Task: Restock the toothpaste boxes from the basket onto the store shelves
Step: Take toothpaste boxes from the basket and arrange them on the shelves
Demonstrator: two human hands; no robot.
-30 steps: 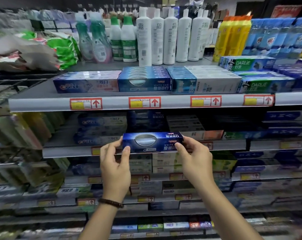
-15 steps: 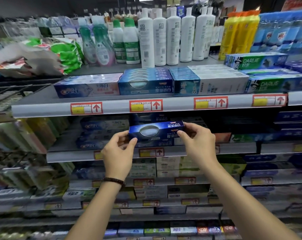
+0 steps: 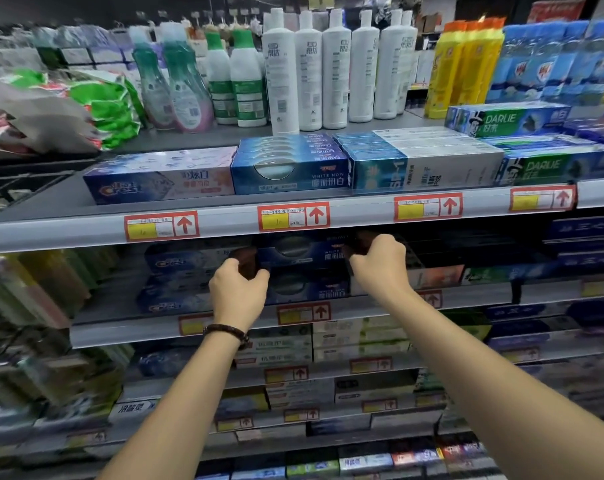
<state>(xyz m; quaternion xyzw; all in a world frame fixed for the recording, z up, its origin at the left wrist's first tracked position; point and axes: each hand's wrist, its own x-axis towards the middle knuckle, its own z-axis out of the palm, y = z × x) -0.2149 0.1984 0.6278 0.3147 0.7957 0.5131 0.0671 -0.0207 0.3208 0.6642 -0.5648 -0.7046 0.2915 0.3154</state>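
Observation:
A dark blue toothpaste box (image 3: 302, 252) with an oval window sits in the shadow under the upper shelf, on top of a matching box (image 3: 304, 287) on the second shelf (image 3: 127, 332). My left hand (image 3: 238, 289) grips its left end and my right hand (image 3: 378, 263) grips its right end; my fingertips are hidden in the dark. The basket is out of view.
The upper shelf (image 3: 85, 233) hangs just above my hands, carrying Crest boxes (image 3: 162, 180), blue boxes (image 3: 290, 168), Darlie boxes (image 3: 536, 168) and white bottles (image 3: 328, 71). Crest boxes (image 3: 175, 265) lie left of the held box. Lower shelves are packed with toothpaste.
Both hands have carried the blue box up and forward, from in front of the second shelf's edge into the shelf and onto the matching box.

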